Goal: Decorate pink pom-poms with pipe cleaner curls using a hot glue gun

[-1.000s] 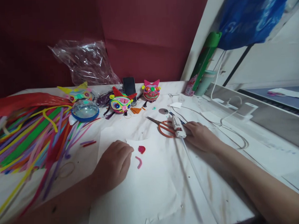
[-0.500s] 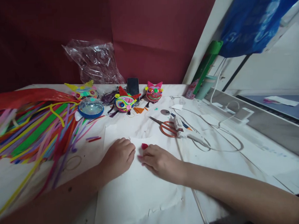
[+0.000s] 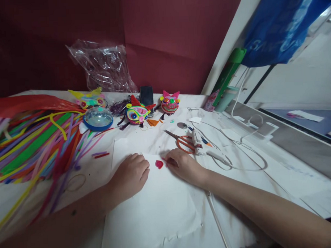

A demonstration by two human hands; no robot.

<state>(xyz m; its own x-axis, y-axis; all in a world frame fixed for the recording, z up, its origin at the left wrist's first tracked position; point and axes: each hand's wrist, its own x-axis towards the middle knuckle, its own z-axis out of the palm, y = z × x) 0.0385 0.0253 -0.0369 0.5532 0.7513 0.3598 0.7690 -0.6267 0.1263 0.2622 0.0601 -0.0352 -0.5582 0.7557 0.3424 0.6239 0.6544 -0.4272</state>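
A small red piece (image 3: 159,164) is lying on the white paper (image 3: 152,211) between the hands, the pale sheet probably making it easy to see. At three o'clock from it, the right hand (image 3: 183,167) is arching with bent fingers, pink showing at the tips; whether gripped, I cannot tell. Towards nine, the left hand (image 3: 131,174) is resting half-curled, palm hidden, perhaps steadying the paper. Around two, scissors (image 3: 178,137) and a glue gun (image 3: 197,140) are lying on the bench (image 3: 247,204), seemingly for right-hand reach.
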